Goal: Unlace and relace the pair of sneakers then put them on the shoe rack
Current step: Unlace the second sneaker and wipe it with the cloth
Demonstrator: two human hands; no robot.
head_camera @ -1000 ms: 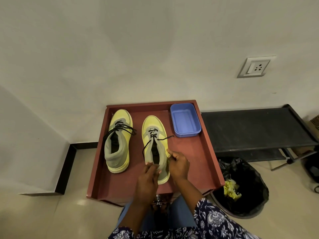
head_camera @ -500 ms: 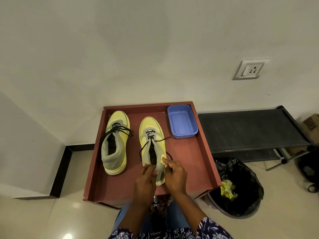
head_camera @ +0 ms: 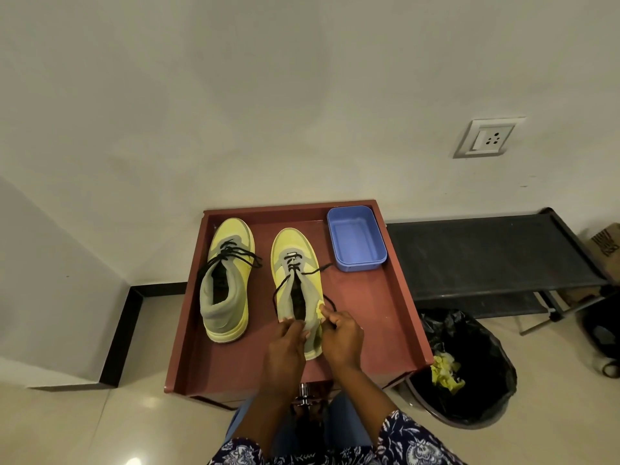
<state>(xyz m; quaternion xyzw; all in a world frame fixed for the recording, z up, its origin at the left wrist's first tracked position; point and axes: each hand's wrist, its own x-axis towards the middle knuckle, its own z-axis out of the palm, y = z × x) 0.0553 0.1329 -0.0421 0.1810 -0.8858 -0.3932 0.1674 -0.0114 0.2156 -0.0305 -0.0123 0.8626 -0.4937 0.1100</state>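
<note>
1. Both yellow sneakers sit on the red-brown table (head_camera: pixel 396 317): left sneaker (head_camera: pixel 228 283) laced, right sneaker (head_camera: pixel 298 280) half unlaced.
2. Left hand (head_camera: pixel 285 347) pinches the black lace (head_camera: pixel 280 293) at the right sneaker's collar.
3. Right hand (head_camera: pixel 342 337) pinches the collar's right edge.
4. Blue tray (head_camera: pixel 356 238) at far right; black shoe rack (head_camera: pixel 486 256) further right.

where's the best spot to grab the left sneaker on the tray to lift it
Probably by the grey ankle collar of the left sneaker, coming from above at the heel end nearest the person. The opening gapes upward, so fingers can hook inside with the thumb outside, and the black laces bunch further toward the toe, out of the way.
</note>
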